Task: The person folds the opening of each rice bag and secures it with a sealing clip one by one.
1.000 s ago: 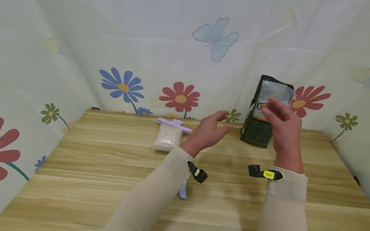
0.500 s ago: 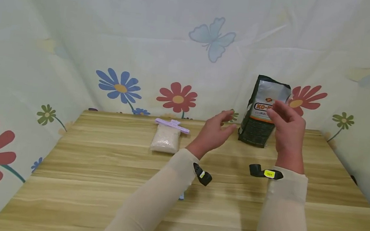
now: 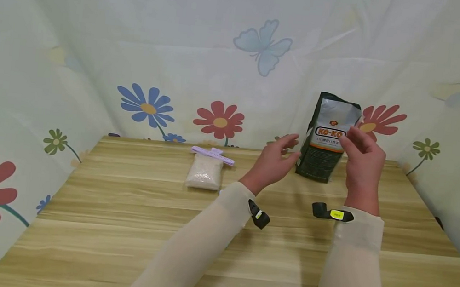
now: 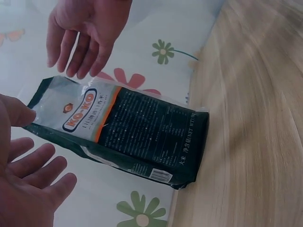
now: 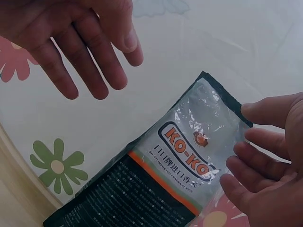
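Observation:
A dark green and silver rice bag marked KO-KO stands upright on the table at the back right, leaning slightly against the flowered cloth. My left hand hovers by its left side, fingers spread and thumb apart. On the bag's other side, my right hand has relaxed fingers and overlaps its right edge in the head view. In the left wrist view, the bag's printed front lies between both hands. The right wrist view has my right fingertips right at the bag's edge. Neither hand grips anything.
A small clear bag of white grains lies further left, closed by a lilac sealing clip. A light blue strip is mostly hidden under my left forearm. Flowered cloth rises behind the wood-grain table.
My left hand has moved right, closer to the rice bag. My right hand has shifted slightly right, uncovering more of the KO-KO label. The bag stays standing in place.

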A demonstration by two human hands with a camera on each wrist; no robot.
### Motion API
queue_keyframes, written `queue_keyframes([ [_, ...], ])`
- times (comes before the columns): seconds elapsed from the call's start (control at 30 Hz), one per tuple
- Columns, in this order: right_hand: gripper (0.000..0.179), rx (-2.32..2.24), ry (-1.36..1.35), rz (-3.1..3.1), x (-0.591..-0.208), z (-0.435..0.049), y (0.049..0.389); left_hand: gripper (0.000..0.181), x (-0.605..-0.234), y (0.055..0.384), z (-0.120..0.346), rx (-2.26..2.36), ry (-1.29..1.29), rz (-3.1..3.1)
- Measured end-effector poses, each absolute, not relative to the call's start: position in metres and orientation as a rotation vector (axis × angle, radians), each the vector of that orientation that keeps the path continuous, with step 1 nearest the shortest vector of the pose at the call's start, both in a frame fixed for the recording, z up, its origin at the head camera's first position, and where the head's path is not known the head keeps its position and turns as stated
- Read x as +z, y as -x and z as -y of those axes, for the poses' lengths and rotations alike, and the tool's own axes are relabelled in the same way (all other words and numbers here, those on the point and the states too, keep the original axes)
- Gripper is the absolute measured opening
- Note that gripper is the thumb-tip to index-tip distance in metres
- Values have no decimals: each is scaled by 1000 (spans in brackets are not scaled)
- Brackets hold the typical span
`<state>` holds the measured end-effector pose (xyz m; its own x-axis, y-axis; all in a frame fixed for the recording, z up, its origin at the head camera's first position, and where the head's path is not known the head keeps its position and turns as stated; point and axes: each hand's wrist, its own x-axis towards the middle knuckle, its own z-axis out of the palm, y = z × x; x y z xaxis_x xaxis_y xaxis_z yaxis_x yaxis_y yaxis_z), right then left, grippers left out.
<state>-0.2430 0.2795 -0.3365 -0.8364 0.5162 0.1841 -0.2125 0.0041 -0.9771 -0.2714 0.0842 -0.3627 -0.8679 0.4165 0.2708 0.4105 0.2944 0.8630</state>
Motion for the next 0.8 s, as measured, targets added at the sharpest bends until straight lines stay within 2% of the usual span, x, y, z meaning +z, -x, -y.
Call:
queue_keyframes([
  [0.8,42,1895,443,1708,-352,-290,252,57,-358,283,-110,1619,-760,-2504],
])
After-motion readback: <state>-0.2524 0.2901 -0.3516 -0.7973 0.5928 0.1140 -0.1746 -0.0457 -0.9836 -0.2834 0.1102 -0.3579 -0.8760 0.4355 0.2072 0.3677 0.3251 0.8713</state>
